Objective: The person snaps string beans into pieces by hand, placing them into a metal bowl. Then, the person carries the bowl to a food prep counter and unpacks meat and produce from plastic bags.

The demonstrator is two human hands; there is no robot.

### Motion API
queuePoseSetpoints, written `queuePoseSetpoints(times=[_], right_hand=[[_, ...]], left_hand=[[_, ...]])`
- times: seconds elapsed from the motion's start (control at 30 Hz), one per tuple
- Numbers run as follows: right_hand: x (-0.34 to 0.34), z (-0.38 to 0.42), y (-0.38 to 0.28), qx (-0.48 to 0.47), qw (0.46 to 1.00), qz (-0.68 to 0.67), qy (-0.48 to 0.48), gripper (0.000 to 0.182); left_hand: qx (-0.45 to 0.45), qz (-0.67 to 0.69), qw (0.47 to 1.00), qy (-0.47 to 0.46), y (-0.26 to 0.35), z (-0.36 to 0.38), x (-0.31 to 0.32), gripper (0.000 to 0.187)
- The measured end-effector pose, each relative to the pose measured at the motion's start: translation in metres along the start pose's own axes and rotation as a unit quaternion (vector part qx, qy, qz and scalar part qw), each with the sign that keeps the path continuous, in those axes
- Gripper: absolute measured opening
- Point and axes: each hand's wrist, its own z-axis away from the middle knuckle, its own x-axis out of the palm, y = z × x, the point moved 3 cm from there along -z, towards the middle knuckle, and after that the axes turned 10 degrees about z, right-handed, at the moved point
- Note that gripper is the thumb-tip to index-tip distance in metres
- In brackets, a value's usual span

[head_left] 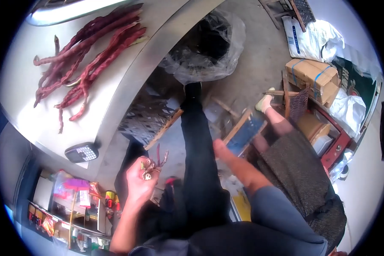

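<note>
Left hand: my left hand (137, 178) is curled tight around a small bunch of pod pieces (147, 174); pale ends face up and thin dark strands stick out past the fingers, but my grip hides how many there are.
Right hand: my right hand (221, 149) is blurred beside my black trouser leg (198, 141); its fingers are hard to make out, so I cannot tell whether it holds anything.
Long red pods: the long red pods (115, 45) lie in a loose heap on the white table (102, 102), overlapping, so I can't count them.
Phone: the keypad phone (82, 152) sits at the table's near edge, its screen too dim to read.
Clear bag: the clear plastic bag (238, 40) stands beyond my foot, its dark contents indistinct.
Other person: a pale shoe (264, 103) and dark garment (296, 170) show to my right.
Top corner: a shiny rim (72, 12) is cut off.
</note>
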Motion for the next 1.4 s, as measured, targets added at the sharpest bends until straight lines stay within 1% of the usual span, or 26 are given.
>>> queuePoseSetpoints(times=[0.07, 0.1, 0.23, 0.37, 0.53, 0.63, 0.77, 0.8, 1.0, 1.07, 1.1, 1.13, 1.2, 1.27, 1.33, 1.4], right_hand=[[-0.008, -0.008, -0.038, -0.024, 0.999, -0.031, 0.009, 0.026], [-0.013, -0.009, -0.054, -0.035, 0.998, -0.047, 0.014, 0.026], [-0.025, -0.024, -0.107, -0.063, 0.992, -0.107, 0.038, 0.026], [-0.036, -0.034, -0.147, -0.086, 0.980, -0.164, 0.071, 0.026], [-0.049, -0.048, -0.181, -0.114, 0.961, -0.226, 0.111, 0.026], [-0.049, -0.051, -0.180, -0.112, 0.951, -0.258, 0.125, 0.026], [-0.040, -0.042, -0.144, -0.074, 0.940, -0.303, 0.140, 0.026], [-0.035, -0.038, -0.130, -0.059, 0.938, -0.310, 0.140, 0.026], [-0.017, -0.018, -0.034, 0.036, 0.911, -0.382, 0.152, 0.026], [-0.016, -0.006, 0.001, 0.066, 0.894, -0.411, 0.166, 0.026], [-0.017, -0.001, 0.019, 0.079, 0.886, -0.422, 0.174, 0.026], [-0.017, 0.003, 0.036, 0.092, 0.877, -0.435, 0.181, 0.025], [-0.019, 0.012, 0.067, 0.111, 0.862, -0.454, 0.197, 0.025], [-0.023, 0.015, 0.094, 0.126, 0.848, -0.469, 0.214, 0.025], [-0.026, 0.013, 0.115, 0.134, 0.836, -0.479, 0.232, 0.025], [-0.032, 0.002, 0.132, 0.130, 0.826, -0.488, 0.250, 0.025]], left_hand=[[0.066, -0.059, 0.996, -0.023, -0.001, -0.002, -0.007, 0.013], [0.120, -0.101, 0.985, -0.072, -0.006, -0.006, -0.014, 0.012], [0.144, -0.104, 0.980, -0.094, -0.006, -0.014, -0.018, 0.013], [0.130, -0.098, 0.981, -0.102, -0.014, -0.025, -0.017, 0.015], [0.154, -0.095, 0.978, -0.100, -0.025, -0.039, -0.020, 0.018], [0.161, -0.092, 0.977, -0.107, -0.031, -0.050, -0.021, 0.019], [0.171, -0.083, 0.975, -0.117, -0.040, -0.065, -0.020, 0.019], [0.183, -0.089, 0.971, -0.124, -0.043, -0.070, -0.019, 0.019], [0.184, -0.064, 0.971, -0.137, -0.059, -0.099, -0.019, 0.019], [0.066, -0.019, 0.988, -0.141, -0.067, -0.108, -0.019, 0.017], [0.059, -0.018, 0.986, -0.155, -0.058, -0.108, -0.016, 0.014], [0.071, -0.012, 0.985, -0.154, -0.051, -0.109, -0.016, 0.014], [0.083, -0.009, 0.975, -0.206, -0.043, -0.109, -0.012, 0.013], [0.113, 0.016, 0.973, -0.202, -0.035, -0.110, -0.010, 0.014], [0.193, -0.007, 0.960, -0.203, -0.027, -0.104, -0.010, 0.016], [0.209, 0.013, 0.961, -0.183, -0.030, -0.102, -0.014, 0.016]])
